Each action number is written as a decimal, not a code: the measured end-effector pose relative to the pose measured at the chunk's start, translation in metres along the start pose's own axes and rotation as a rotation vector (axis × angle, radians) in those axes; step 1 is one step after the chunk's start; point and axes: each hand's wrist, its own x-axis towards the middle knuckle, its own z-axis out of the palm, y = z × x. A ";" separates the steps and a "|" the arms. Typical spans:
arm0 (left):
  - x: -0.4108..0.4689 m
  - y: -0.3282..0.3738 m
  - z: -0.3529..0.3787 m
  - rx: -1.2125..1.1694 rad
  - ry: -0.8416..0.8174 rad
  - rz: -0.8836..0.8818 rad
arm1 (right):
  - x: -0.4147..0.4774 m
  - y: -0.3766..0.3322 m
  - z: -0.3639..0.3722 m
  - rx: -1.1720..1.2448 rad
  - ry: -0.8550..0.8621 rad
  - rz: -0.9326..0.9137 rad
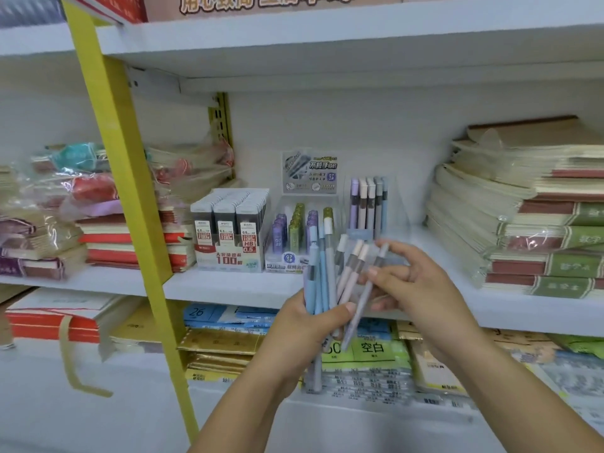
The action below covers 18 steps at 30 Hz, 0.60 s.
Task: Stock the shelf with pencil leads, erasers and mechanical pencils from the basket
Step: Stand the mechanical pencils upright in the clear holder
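My left hand (305,328) grips a fanned bunch of several pastel mechanical pencils (322,276), blue, grey and pink, in front of the white shelf (228,286). My right hand (415,286) pinches one lilac-grey pencil (362,299) from that bunch, tilted with its tip down. Behind them a clear display stand (367,204) holds several upright pencils. To its left stand a box of colourful lead tubes (295,233) and a box of dark lead cases (228,227). No basket or erasers are visible.
Stacks of wrapped notebooks (529,217) fill the shelf's right side, and red and purple books (108,223) its left. A yellow upright post (130,204) runs diagonally on the left. The lower shelf holds packs of paper and envelopes (222,344).
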 end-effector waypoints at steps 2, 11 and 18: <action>0.009 0.010 0.002 0.007 0.062 0.028 | 0.014 -0.027 -0.013 0.046 0.105 -0.091; 0.061 0.050 0.006 -0.135 0.166 0.071 | 0.102 -0.085 -0.052 -0.552 0.158 -0.357; 0.075 0.057 0.011 -0.293 0.154 0.062 | 0.119 -0.048 -0.054 -0.760 0.056 -0.321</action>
